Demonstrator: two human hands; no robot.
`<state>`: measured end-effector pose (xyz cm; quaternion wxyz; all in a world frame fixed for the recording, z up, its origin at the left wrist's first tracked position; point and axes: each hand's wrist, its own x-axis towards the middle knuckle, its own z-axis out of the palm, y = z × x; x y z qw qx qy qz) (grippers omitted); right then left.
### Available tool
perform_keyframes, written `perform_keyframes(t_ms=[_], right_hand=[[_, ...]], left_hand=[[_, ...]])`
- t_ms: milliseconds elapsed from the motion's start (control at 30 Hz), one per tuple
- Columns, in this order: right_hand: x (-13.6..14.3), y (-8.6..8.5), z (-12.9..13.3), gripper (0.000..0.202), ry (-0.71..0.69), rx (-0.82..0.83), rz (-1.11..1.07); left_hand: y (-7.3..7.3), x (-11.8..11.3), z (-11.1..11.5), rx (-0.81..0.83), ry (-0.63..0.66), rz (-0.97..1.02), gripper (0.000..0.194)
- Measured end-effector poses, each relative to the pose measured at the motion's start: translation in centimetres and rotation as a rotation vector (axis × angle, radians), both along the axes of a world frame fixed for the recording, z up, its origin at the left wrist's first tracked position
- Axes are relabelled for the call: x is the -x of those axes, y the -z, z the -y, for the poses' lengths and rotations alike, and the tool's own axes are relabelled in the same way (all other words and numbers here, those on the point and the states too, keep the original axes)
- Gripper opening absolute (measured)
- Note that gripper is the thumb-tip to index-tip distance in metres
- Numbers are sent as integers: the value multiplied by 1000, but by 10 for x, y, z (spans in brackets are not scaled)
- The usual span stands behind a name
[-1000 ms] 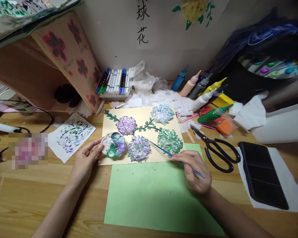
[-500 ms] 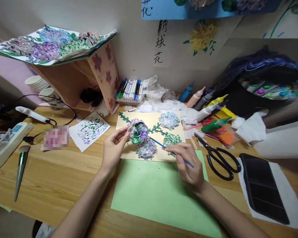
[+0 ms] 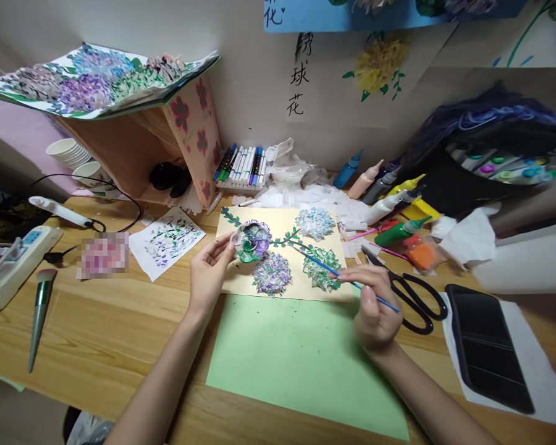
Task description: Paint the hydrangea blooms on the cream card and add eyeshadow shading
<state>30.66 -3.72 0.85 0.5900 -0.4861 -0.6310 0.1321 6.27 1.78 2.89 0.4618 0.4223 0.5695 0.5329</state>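
My left hand (image 3: 212, 262) pinches the rim of a small paint palette (image 3: 251, 242) smeared with green, purple and white. The palette is held above the cream sheet (image 3: 234, 281), covering part of a purple flower behind it. My right hand (image 3: 377, 303) is closed around a thin blue paintbrush (image 3: 327, 267), its tip over the sheet near a painted leafy stem (image 3: 287, 237). On that sheet are textured flower heads: a blue one (image 3: 315, 222), a green one (image 3: 322, 269) and a white-purple one (image 3: 272, 274). The right fingers are close to the green flower.
Below the cream sheet lies green paper (image 3: 301, 364). Black-handled scissors (image 3: 408, 296) and a black tray (image 3: 486, 346) are on the right. Paint bottles (image 3: 401, 230) and white tissue scraps (image 3: 301, 199) stand behind. At left are a makeup brush (image 3: 41, 315) and a speckled paper (image 3: 169, 243).
My right hand has moved right with the paintbrush, taking its tip away from the palette. My left hand has shifted slightly left with the palette.
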Motion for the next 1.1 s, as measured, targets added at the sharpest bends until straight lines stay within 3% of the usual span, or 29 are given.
perform_keyframes(t_ms=[133, 233, 900, 1100], right_hand=[[-6, 19, 9, 25, -1, 65, 52], [-9, 23, 11, 24, -62, 99, 117], [-8, 20, 7, 25, -97, 164, 165], [-2, 9, 0, 26, -121, 152, 110]], left_hand=[[7, 11, -2, 57, -67, 8, 45], [11, 16, -3, 72, -89, 4, 47], [12, 17, -4, 72, -102, 12, 44], [10, 24, -3, 43, -132, 48, 42]])
